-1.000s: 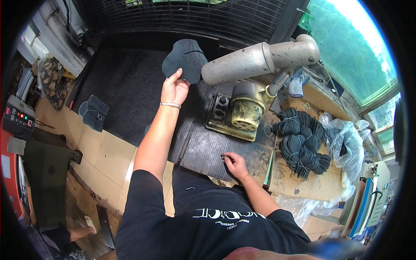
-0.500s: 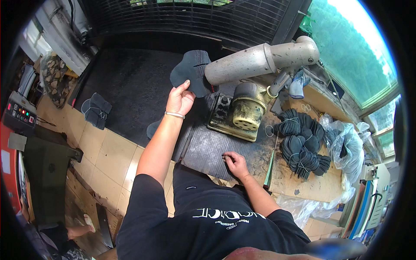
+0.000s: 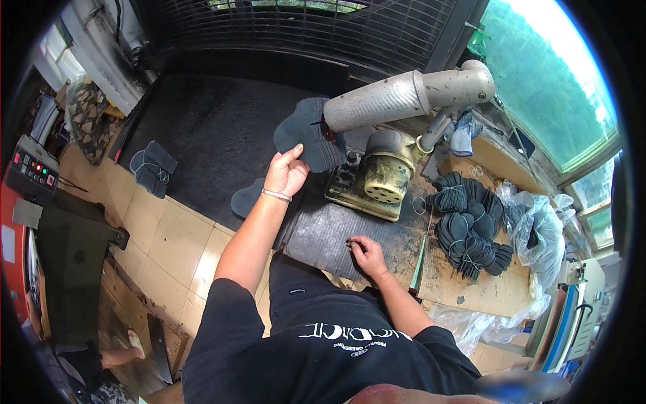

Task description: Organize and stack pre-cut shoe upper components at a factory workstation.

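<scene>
My left hand [image 3: 288,176] is closed on the lower edge of a dark grey foam pad [image 3: 304,131], thumb on top. The pad is broad, with rounded lobes, and layered edges show at its lower right, so it may be several pieces. It is raised against the open end of a grey ribbed cylinder [image 3: 377,101] on a jointed arm, where a small red glow shows. My right hand [image 3: 367,256] rests curled on the near edge of the worktable [image 3: 316,232]. Its fingertips are pressed together and look dark; whether they hold anything is too small to tell.
A yellowish round machine head [image 3: 387,168] stands on the table beside the pad. Tied bundles of dark pads [image 3: 464,222] and a clear plastic bag [image 3: 538,229] lie at right. Another tied bundle [image 3: 153,168] sits on the black surface [image 3: 195,121]. A control box [image 3: 32,168] stands far left.
My left hand and the pad have shifted slightly right and down, and the pad has turned, now showing layered edges. A loose pad below has come more into sight. My right hand stays put.
</scene>
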Demonstrator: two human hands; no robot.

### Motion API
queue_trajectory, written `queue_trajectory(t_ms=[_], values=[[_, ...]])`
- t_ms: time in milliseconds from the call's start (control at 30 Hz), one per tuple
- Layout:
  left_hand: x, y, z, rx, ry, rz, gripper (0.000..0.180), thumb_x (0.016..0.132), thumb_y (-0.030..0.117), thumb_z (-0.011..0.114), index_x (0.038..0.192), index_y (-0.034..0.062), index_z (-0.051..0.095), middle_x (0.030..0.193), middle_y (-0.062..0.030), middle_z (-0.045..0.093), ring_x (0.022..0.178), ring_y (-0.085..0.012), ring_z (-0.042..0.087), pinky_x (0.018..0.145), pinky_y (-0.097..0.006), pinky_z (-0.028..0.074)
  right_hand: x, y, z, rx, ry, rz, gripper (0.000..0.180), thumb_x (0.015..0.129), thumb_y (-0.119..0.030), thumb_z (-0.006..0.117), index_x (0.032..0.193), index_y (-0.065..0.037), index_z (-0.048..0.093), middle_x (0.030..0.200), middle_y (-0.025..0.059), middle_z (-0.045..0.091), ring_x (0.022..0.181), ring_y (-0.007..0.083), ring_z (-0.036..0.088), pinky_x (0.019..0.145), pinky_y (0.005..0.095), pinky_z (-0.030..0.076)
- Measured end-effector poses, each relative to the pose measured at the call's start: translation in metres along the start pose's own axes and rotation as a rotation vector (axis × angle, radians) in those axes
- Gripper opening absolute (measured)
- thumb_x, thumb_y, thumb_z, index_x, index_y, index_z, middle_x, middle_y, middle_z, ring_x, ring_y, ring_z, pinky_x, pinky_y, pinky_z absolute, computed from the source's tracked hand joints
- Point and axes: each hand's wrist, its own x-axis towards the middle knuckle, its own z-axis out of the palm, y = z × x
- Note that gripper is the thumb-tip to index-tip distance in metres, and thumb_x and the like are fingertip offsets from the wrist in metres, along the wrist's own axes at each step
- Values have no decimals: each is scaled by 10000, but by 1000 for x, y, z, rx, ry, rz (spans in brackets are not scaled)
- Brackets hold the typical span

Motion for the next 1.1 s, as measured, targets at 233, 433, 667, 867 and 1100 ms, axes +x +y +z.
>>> queue_trajectory(t_ms=[233, 433, 667, 867, 1100], values=[[-9, -4, -30, -52, -80, -28, 114, 851, -23, 611, 923, 58, 648, 909, -7, 676, 862, -112, 639, 766, -238, 484, -1, -3, 1, -28, 1, -17, 128, 870, -30, 573, 964, 13, 647, 874, 129, 684, 786, 194, 689, 710, 282, 532], [-22, -3, -28, -65, -76, -41, 151, 853, -41, 598, 973, 41, 639, 965, -30, 681, 913, -118, 646, 813, -241, 499, -2, 4, 3, 13, 8, -9, 125, 864, -23, 575, 962, 14, 644, 873, 133, 682, 784, 198, 688, 707, 280, 533], [-27, -3, -44, -21, -17, -58, 230, 857, -31, 604, 1070, 54, 623, 1008, -32, 670, 957, -154, 635, 872, -286, 494, -2, -2, 1, -20, 20, -45, 126, 864, -30, 574, 962, 11, 643, 864, 134, 680, 767, 207, 685, 695, 287, 532], [-29, 2, -27, -9, 9, -56, 185, 859, -41, 597, 1011, 55, 636, 983, -18, 674, 935, -119, 633, 827, -239, 491, -2, -3, 0, -19, 19, -19, 137, 869, -53, 571, 968, -3, 651, 880, 143, 684, 797, 240, 691, 709, 301, 534], [-5, 7, -51, -49, -88, -14, 106, 855, -6, 622, 899, 86, 648, 871, 22, 667, 831, -83, 624, 721, -213, 463, -1, -6, 0, -3, 11, -20, 133, 869, -44, 571, 967, 2, 648, 878, 143, 683, 790, 231, 692, 701, 297, 537]])
